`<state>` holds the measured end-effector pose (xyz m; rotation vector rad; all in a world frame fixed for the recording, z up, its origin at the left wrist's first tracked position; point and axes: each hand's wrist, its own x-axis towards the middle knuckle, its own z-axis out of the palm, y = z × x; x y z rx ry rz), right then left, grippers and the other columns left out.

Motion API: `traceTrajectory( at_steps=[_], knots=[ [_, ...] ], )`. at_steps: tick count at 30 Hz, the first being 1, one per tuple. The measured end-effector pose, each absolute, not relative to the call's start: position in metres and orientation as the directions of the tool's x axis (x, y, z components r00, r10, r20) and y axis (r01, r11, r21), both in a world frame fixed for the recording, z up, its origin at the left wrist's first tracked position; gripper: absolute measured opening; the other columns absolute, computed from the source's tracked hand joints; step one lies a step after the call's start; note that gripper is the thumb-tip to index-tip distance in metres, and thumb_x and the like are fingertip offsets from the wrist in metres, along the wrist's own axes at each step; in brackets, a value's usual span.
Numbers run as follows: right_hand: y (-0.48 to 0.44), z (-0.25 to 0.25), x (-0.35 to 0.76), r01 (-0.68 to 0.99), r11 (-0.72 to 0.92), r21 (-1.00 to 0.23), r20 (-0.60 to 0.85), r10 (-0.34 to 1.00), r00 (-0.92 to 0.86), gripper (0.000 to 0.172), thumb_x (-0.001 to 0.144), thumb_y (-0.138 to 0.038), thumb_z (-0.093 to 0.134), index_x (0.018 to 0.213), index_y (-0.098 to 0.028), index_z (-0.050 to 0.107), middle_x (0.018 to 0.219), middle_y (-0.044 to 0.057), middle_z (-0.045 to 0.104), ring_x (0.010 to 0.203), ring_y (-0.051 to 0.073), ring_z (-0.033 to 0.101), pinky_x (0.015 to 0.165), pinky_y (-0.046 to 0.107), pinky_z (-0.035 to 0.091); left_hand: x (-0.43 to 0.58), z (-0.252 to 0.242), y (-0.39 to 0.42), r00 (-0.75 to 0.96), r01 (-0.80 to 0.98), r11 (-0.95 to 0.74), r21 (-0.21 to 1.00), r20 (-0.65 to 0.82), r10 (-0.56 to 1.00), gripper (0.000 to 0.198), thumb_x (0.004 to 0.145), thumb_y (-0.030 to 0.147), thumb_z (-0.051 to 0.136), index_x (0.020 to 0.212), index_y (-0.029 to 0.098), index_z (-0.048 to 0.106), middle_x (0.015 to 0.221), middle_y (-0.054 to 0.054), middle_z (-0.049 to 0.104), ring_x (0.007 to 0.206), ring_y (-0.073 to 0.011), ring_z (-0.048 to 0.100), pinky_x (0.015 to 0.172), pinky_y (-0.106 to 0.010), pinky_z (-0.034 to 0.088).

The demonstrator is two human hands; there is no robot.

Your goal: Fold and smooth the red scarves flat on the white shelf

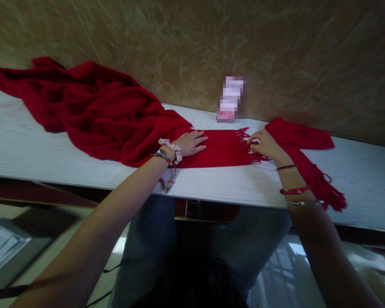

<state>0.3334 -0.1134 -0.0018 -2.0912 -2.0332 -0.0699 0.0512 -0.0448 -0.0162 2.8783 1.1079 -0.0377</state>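
A red fringed scarf [223, 147] lies across the white table, its end spread flat in front of me. My left hand [190, 143] rests palm down on this flat part with fingers stretched out. At the fringe [256, 159], my right hand [265, 144] has its thumb and fingertips pinched on the tassels. To the left, a large mass of red cloth [99, 111] lies in loose folds and adjoins the flat end. A second red fringed piece [300, 136] lies bent to the right, partly behind my right wrist; whether it joins the scarf is hidden.
A blurred-out phone-like object [230, 99] leans against the brown marbled wall [192, 51]. The white table [208, 184] has its front edge just above my legs. Below it, a dark phone [193, 208] lies on a ledge. A grey box with papers [6, 252] stands lower left.
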Motion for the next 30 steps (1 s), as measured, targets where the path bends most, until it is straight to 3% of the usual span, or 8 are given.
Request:
traceTrajectory(
  at_steps=[3,6,10,16,22,27,30],
  knots=[
    [-0.114,-0.002,0.337,0.987,0.115,-0.109,0.095,0.99,-0.105,0.014,0.069,-0.017,0.059,0.076,-0.022,0.069,0.102,0.007,0.053,0.099,0.023,0.05,0.087,0.04,0.044,0.051,-0.016,-0.045,0.746,0.666,-0.745,0.042,-0.042,0.664,0.049,0.094,0.041,0.029,0.139,0.02,0.032,0.148,-0.007,0.022,0.135,-0.0193,0.021,0.109,-0.032,0.019],
    [-0.121,0.003,0.335,0.999,0.003,-0.039,0.016,1.0,-0.002,0.013,0.072,-0.019,0.057,0.074,-0.023,0.069,0.107,0.008,0.054,0.1,0.028,0.049,0.086,0.052,0.042,0.051,-0.017,-0.044,0.741,0.672,-0.739,0.047,-0.043,0.67,0.049,0.094,0.041,0.029,0.139,0.02,0.032,0.148,-0.007,0.022,0.135,-0.0196,0.021,0.109,-0.032,0.019],
    [-0.131,0.011,0.336,0.99,-0.125,0.069,0.102,0.988,0.118,0.018,0.075,-0.018,0.052,0.069,-0.021,0.068,0.106,0.01,0.056,0.105,0.035,0.045,0.087,0.068,0.03,0.05,-0.018,-0.042,0.755,0.655,-0.754,0.043,-0.031,0.655,0.05,0.094,0.041,0.029,0.139,0.019,0.032,0.148,-0.009,0.023,0.135,-0.0205,0.022,0.109,-0.032,0.02],
    [-0.124,0.011,0.337,0.978,0.209,-0.01,0.024,0.978,-0.209,0.029,0.07,-0.005,0.049,0.08,-0.022,0.069,0.12,0.007,0.052,0.108,0.026,0.047,0.09,0.043,0.041,0.05,-0.017,-0.044,0.745,0.667,-0.744,0.053,-0.047,0.665,0.05,0.094,0.041,0.029,0.14,0.021,0.03,0.148,-0.009,0.022,0.135,-0.0215,0.021,0.109,-0.036,0.02],
    [-0.131,0.009,0.338,0.986,0.037,0.164,0.047,0.998,-0.045,0.023,0.072,-0.008,0.051,0.064,-0.021,0.068,0.108,0.008,0.06,0.103,0.029,0.048,0.085,0.052,0.038,0.05,-0.016,-0.045,0.747,0.665,-0.744,0.067,-0.035,0.664,0.049,0.094,0.041,0.03,0.139,0.02,0.032,0.148,-0.009,0.022,0.135,-0.0216,0.022,0.109,-0.036,0.02],
    [-0.129,0.014,0.341,0.972,0.2,0.125,0.095,0.973,-0.212,0.034,0.072,-0.001,0.044,0.078,-0.02,0.071,0.116,0.008,0.056,0.107,0.023,0.048,0.088,0.041,0.04,0.05,-0.016,-0.044,0.756,0.655,-0.753,0.06,-0.031,0.654,0.049,0.094,0.04,0.03,0.139,0.019,0.032,0.148,-0.01,0.023,0.135,-0.021,0.022,0.109,-0.036,0.02],
    [-0.127,0.012,0.337,0.976,0.168,0.139,0.018,0.985,-0.172,0.03,0.073,-0.004,0.045,0.077,-0.02,0.07,0.115,0.008,0.057,0.106,0.024,0.05,0.084,0.041,0.042,0.05,-0.017,-0.044,0.755,0.655,-0.753,0.065,-0.034,0.654,0.049,0.094,0.04,0.03,0.139,0.02,0.032,0.148,-0.009,0.023,0.135,-0.021,0.021,0.109,-0.037,0.02]
  ],
)
